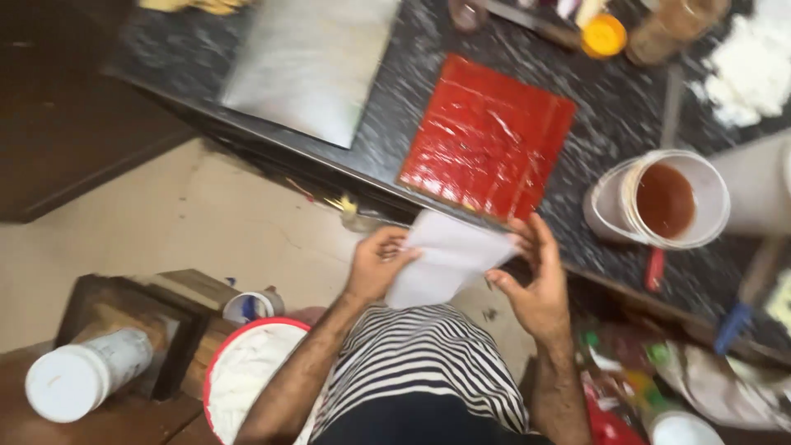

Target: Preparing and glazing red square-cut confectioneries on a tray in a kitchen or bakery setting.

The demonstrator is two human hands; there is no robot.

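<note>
Both my hands hold a white sheet of paper in front of my striped shirt, just below the counter edge. My left hand pinches its left side and my right hand grips its right side with fingers spread along the edge. Right above the sheet, a glossy red square slab lies on the dark speckled counter, close to its front edge.
A grey metal sheet lies on the counter at the left. A white bucket of brown liquid stands at the right, with white powder and an orange-lidded jar behind. Below left are a red-rimmed white tub and a white canister.
</note>
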